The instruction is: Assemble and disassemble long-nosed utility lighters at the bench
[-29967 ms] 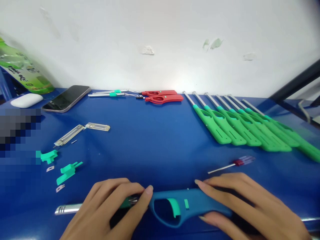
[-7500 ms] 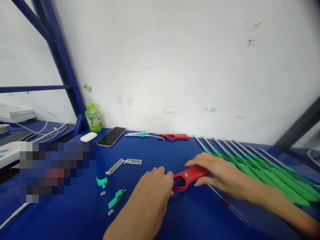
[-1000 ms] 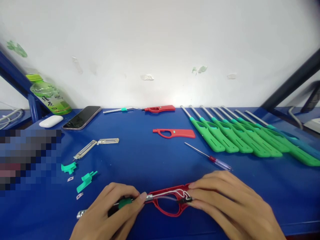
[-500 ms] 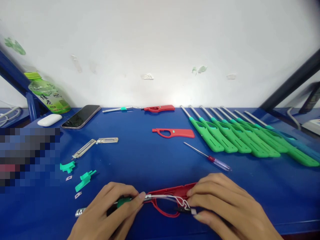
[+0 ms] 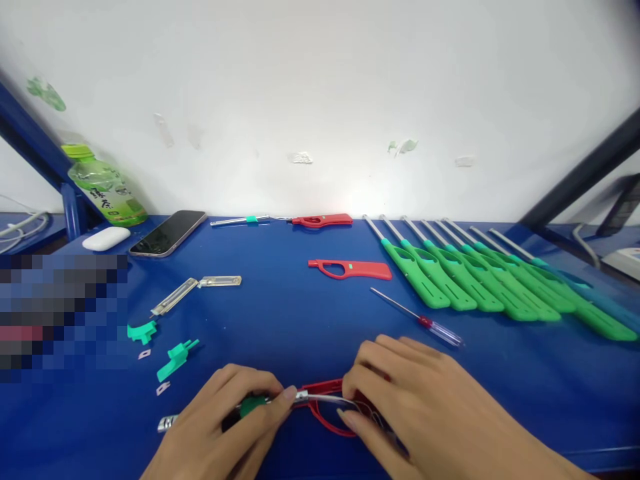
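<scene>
My left hand (image 5: 225, 420) is closed around a metal lighter tube (image 5: 167, 422), pinching it between thumb and fingers; a dark green part shows between them. The tube's bracket end meets a red lighter handle half (image 5: 333, 427), which lies hollow side up on the table. From that end a thin white wire (image 5: 325, 399) runs right over the handle. My right hand (image 5: 405, 393) covers the handle's right part, thumb and fingertips closing on the wire. Loops of thin wire show beneath that palm; the black part there is mostly hidden.
Another red handle half (image 5: 357, 269) and a screwdriver (image 5: 420, 319) lie ahead. Several green lighters (image 5: 465, 280) line the right. At left are teal plastic pieces (image 5: 175, 360), clear fuel tanks (image 5: 175, 297), a phone (image 5: 169, 233), a white case (image 5: 107, 239) and a bottle (image 5: 107, 187).
My right hand has moved left over the red handle, covering the black part and most of the wire loops. My left hand keeps its hold on the tube. The view has shifted slightly.
</scene>
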A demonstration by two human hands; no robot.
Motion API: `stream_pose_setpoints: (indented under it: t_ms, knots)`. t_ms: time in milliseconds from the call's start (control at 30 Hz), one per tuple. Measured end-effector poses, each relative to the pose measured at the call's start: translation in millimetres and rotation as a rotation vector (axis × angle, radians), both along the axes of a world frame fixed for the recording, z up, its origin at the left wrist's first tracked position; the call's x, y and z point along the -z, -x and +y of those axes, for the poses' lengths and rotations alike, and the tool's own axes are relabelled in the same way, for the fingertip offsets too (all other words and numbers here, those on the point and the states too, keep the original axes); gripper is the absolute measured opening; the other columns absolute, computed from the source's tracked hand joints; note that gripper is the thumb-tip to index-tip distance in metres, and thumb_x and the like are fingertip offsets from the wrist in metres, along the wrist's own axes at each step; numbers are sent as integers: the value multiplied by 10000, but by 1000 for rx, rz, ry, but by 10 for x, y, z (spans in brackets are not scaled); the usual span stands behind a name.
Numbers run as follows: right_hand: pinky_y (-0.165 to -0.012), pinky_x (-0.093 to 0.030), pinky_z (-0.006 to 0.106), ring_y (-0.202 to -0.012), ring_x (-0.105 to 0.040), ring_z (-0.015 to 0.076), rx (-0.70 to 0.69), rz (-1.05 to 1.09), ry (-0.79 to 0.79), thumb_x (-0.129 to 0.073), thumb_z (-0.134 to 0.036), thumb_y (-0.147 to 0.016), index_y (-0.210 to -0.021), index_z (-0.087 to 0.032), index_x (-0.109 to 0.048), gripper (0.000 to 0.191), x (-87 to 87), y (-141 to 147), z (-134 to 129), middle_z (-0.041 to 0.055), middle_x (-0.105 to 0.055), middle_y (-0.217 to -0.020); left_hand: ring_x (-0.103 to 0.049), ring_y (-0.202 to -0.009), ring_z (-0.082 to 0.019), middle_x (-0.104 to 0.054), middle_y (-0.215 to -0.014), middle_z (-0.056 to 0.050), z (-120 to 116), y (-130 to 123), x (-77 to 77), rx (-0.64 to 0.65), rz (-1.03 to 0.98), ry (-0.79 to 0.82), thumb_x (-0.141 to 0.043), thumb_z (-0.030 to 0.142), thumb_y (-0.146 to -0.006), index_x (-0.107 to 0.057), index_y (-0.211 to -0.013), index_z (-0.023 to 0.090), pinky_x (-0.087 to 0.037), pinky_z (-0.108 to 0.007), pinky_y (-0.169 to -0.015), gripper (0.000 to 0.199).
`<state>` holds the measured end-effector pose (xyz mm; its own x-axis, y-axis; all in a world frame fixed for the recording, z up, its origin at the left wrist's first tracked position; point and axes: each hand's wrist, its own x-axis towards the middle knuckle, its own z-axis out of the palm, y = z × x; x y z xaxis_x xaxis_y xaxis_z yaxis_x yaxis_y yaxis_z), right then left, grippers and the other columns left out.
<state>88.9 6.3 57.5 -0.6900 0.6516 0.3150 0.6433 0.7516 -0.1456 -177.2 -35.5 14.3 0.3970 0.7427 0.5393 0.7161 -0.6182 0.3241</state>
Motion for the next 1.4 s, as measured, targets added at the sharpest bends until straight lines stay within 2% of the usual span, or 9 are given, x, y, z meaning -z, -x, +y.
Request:
stream_pose_setpoints:
  t_ms: [167,367,567,633,700,800,867,1133,1400]
  knots:
    - [-612,-451,362,-725,-651,197,-102,-203,-43,-815,-126,-781,-824,-230,-691,167,-100,55,106,-15,-696,-828,-712,-938,-62,-736,-1082,28,1,-7,17,-14,8,13,-520,350,-1149,-732,-1227,300,-559,-89,-888,231]
    - [-562,-392,381,-660,-624,198,-65,-163,-128,-843,-44,-654,-822,-246,-645,329,-82,30,137,-35,-692,-796,-713,-934,-83,-743,-1091,3,-30,-3,35,18,9,24,-512,317,-1149,-730,-1267,288,-579,-120,-868,249]
    - [-594,-443,341,-728,-709,194,-71,-149,-6,-806,-23,-797,-908,-253,-676,287,-62,-33,113,-44,-750,-867,-700,-944,-81,-735,-1087,11,-25,-5,17,0,17,20,-504,308,-1151,-730,-1246,298,-573,-125,-871,245]
    - [-615,-482,320,-729,-723,188,-59,-134,3,-791,-85,-875,-925,-253,-689,202,-67,-61,115,-35,-760,-868,-697,-956,-81,-733,-1094,11,-13,-3,29,8,19,11,-516,302,-1147,-728,-1260,295,-572,-126,-883,240]
    - [-616,-522,324,-715,-738,192,-22,-73,-27,-688,-265,-1031,-1007,-251,-714,38,-68,-117,108,-8,-776,-891,-697,-961,-79,-731,-1105,11,-6,1,40,10,20,5,-524,304,-1144,-718,-1297,293,-570,-123,-891,247]
    - [-640,-587,345,-773,-786,203,33,43,-62,-419,-500,-1155,-1184,-257,-711,380,-52,-263,83,22,-803,-985,-699,-943,-74,-734,-1103,16,-16,2,41,-3,19,5,-509,324,-1151,-716,-1307,307,-574,-118,-867,260]
    - [-639,-601,322,-796,-794,189,38,69,-3,-400,-544,-1150,-1179,-288,-713,406,-33,-370,70,5,-800,-992,-706,-943,-75,-738,-1101,19,-29,-1,33,-14,17,10,-504,337,-1152,-723,-1291,316,-579,-119,-860,260]
    - [-801,-616,233,-899,-764,145,27,146,304,-680,-384,-1067,-1075,-333,-752,88,21,-503,136,-38,-773,-1032,-711,-943,-71,-742,-1086,29,-23,-13,7,-23,-12,29,-528,357,-1143,-739,-1235,313,-578,-107,-859,234]
    - [-858,-615,174,-948,-766,112,-44,225,297,-589,-195,-1091,-1139,-342,-776,243,15,-549,161,-37,-773,-1088,-701,-961,-73,-733,-1096,34,-13,-23,0,-14,-26,52,-543,325,-1141,-716,-1218,306,-584,-116,-872,191]
